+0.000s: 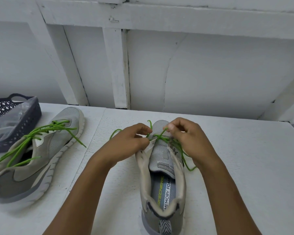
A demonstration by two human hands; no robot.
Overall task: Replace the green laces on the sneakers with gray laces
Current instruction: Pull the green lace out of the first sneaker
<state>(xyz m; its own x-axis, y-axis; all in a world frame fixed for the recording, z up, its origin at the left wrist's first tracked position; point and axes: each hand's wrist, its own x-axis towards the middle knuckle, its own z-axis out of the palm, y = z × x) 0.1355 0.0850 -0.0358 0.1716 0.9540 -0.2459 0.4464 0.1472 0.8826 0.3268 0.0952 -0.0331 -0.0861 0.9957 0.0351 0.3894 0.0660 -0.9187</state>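
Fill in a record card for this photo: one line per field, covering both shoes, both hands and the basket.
surface: white table
near sneaker: gray, toe pointing away from the person, upper eyelets empty
green lace: threaded only near the toe, ends trailing on both sides
left hand: pinches the green lace
right hand: pinches the same lace
second sneaker: to the left, green laces loosened but in place
basket: dark, perforated, far left, holds clear plastic
gray laces: none visible
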